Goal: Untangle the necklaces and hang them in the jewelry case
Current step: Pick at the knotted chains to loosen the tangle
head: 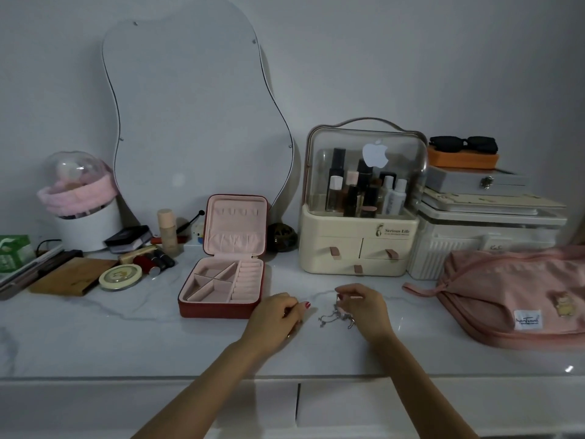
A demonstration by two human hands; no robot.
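Two hands work over a small silver heap of necklaces [336,317] lying on the pale worktop [126,337], just right of the open jewelry case [221,282] with its pink lining. The right hand [364,304] has thumb and fingers curled together, pinching a strand and lifting it from the heap; the left hand [278,315] is curled too, fingertips drawn together as if nipping a fine chain, though the chain itself is too thin to make out there. These chains look very light, limp and slippery, so they will likely slide through a loose grip and tighten into knots if pulled hard. Best held near a clasp or pendant, by fingertip pinch, easing loops apart gently. The hooks inside the case lid appear empty, so hanging is not yet begun.
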